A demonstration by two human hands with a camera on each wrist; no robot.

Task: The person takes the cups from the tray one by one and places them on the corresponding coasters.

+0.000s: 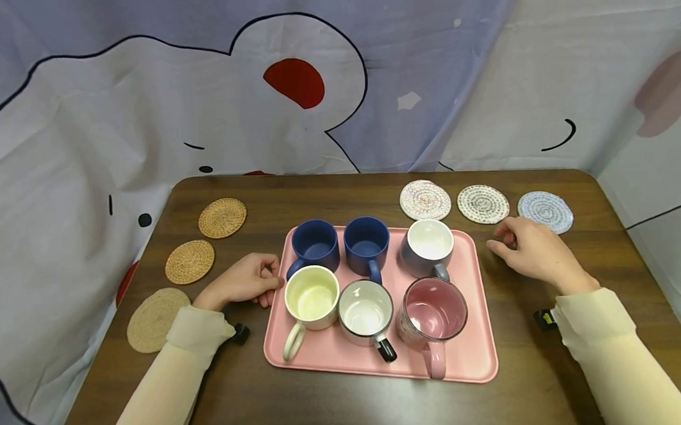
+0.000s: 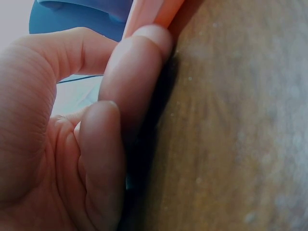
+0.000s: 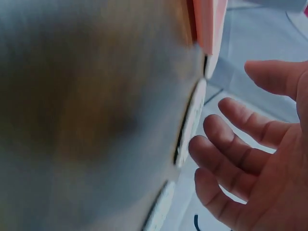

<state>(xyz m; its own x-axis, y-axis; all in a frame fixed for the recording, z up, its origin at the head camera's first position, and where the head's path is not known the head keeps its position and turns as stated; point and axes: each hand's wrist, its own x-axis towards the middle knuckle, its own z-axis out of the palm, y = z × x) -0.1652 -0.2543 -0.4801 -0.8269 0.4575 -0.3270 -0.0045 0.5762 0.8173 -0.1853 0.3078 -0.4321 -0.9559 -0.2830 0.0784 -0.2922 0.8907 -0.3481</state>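
A pink tray (image 1: 333,360) carries two blue mugs (image 1: 316,242) (image 1: 366,243), a grey mug with a white inside (image 1: 428,243), a pale yellow-green mug (image 1: 312,294), a white mug with a dark rim and black handle (image 1: 365,310), and a pink mug (image 1: 432,310). At the tray's left edge, my left hand (image 1: 247,278) pinches the rim between thumb and fingers; the left wrist view shows the fingertips (image 2: 154,38) against the pink edge. My right hand (image 1: 537,252) hovers beyond the tray's right side, fingers loosely bent and holding nothing, near the blue-and-white coaster (image 1: 545,210).
Two more patterned coasters (image 1: 425,200) (image 1: 483,204) lie along the back of the brown wooden table (image 1: 364,413). Several woven straw coasters (image 1: 223,218) run down its left side. Behind the table hangs a printed curtain (image 1: 299,120).
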